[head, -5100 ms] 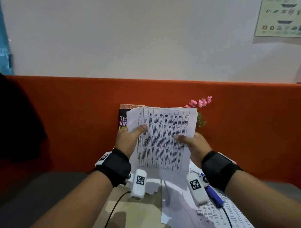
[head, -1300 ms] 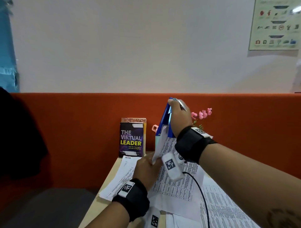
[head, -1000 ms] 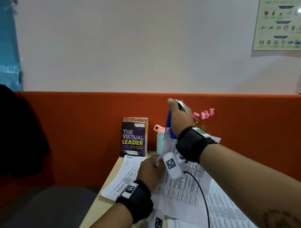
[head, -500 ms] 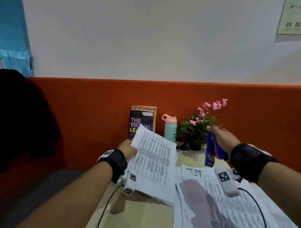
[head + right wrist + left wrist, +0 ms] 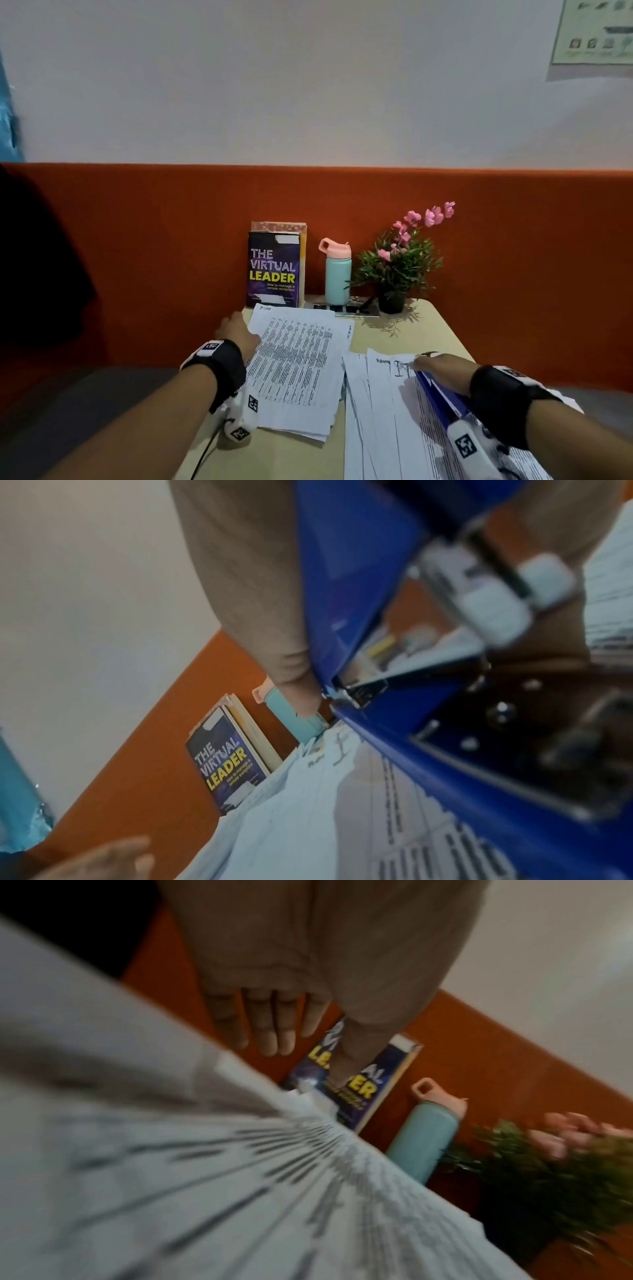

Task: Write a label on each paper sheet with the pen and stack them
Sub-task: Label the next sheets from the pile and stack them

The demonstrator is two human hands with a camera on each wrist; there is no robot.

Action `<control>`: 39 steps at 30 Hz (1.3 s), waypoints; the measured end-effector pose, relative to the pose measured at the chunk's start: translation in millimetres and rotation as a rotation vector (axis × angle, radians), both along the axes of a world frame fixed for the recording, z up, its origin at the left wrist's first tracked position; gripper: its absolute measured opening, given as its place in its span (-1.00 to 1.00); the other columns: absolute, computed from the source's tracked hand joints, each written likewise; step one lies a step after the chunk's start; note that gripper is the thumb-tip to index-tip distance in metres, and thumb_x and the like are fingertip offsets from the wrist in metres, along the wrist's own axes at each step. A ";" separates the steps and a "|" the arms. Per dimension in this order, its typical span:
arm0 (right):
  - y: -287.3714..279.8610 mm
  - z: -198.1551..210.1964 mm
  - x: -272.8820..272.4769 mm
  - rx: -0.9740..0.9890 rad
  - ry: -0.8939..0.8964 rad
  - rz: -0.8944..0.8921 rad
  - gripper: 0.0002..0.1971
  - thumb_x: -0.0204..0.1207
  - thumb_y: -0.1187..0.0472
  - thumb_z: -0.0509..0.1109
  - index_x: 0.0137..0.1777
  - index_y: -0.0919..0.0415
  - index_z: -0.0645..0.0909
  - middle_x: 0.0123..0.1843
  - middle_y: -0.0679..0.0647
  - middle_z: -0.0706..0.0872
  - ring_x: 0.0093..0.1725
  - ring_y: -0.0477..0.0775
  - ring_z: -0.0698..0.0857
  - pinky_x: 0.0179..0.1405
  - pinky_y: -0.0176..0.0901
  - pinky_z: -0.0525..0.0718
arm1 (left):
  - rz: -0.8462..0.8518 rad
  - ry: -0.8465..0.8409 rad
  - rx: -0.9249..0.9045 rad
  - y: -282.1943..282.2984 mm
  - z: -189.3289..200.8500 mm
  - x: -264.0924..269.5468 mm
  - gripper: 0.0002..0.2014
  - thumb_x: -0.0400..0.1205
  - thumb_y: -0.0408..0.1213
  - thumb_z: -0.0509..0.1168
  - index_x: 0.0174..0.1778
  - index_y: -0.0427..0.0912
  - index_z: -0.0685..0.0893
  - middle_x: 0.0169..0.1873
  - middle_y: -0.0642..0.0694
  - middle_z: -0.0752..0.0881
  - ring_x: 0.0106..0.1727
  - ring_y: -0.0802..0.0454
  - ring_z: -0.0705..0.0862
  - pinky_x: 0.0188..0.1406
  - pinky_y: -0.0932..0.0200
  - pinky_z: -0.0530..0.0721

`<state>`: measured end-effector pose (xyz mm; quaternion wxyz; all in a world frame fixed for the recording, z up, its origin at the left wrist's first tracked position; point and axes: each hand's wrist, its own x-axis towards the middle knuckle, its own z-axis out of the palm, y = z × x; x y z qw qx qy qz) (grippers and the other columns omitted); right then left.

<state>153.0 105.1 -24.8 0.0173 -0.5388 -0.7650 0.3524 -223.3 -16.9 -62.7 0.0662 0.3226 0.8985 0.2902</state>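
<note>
Nearest, the right hand (image 5: 442,371) grips a blue stapler (image 5: 440,397) lying on the spread sheets (image 5: 383,421), whose top sheet bears a handwritten label, too small to read. Left of those sheets sits the paper stack (image 5: 294,370), the left hand (image 5: 236,334) at its far left edge, fingers (image 5: 270,1026) straight. Beyond the stack, at the tabletop's (image 5: 404,337) back: the book (image 5: 274,269) "THE VIRTUAL LEADER", a teal bottle (image 5: 337,274), a potted plant (image 5: 397,267).

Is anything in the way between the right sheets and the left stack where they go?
Nothing lies on the table between the right sheets and the left stack. But the right hand holds a blue tool over those sheets.
</note>
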 end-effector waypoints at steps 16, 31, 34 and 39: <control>-0.3 -13.0 -2.6 0.011 0.126 -0.079 -0.73 0.60 0.11 0.30 -0.31 0.18 0.56 -0.36 0.05 0.60 -0.39 -0.01 0.52 -0.48 -0.29 0.37 | -0.745 0.213 -0.322 87.7 16.7 230.8 -0.55 0.62 0.01 0.33 0.28 -0.26 0.65 0.19 -0.27 0.70 0.22 -0.29 0.66 0.10 -0.02 0.63; -13.9 23.6 17.9 0.073 0.277 -0.058 -0.77 0.60 0.03 0.37 -0.21 0.12 0.50 -0.38 0.03 0.56 -0.43 0.01 0.50 -0.47 -0.24 0.38 | -0.682 -0.019 -0.192 84.8 26.9 221.9 -0.83 0.54 -0.17 0.31 -0.31 -0.07 0.49 -0.36 -0.01 0.52 -0.19 -0.07 0.53 -0.24 0.17 0.49; -15.4 30.7 26.6 0.107 0.310 -0.054 -0.76 0.61 0.04 0.37 -0.22 0.14 0.52 -0.40 0.04 0.57 -0.48 0.00 0.50 -0.50 -0.27 0.39 | -0.707 -0.057 -0.155 78.8 28.4 210.0 -0.78 0.50 -0.24 0.34 -0.40 -0.02 0.44 -0.33 -0.03 0.58 -0.22 -0.04 0.55 -0.24 0.19 0.51; -23.5 36.0 35.4 0.151 0.303 -0.002 -0.72 0.64 0.07 0.37 -0.29 0.14 0.50 -0.43 0.02 0.52 -0.52 -0.04 0.44 -0.49 -0.25 0.33 | -0.768 -0.103 -0.028 65.9 33.0 188.1 -0.72 0.47 -0.45 0.41 -0.34 0.00 0.49 -0.37 0.06 0.55 -0.35 0.14 0.51 -0.39 0.28 0.46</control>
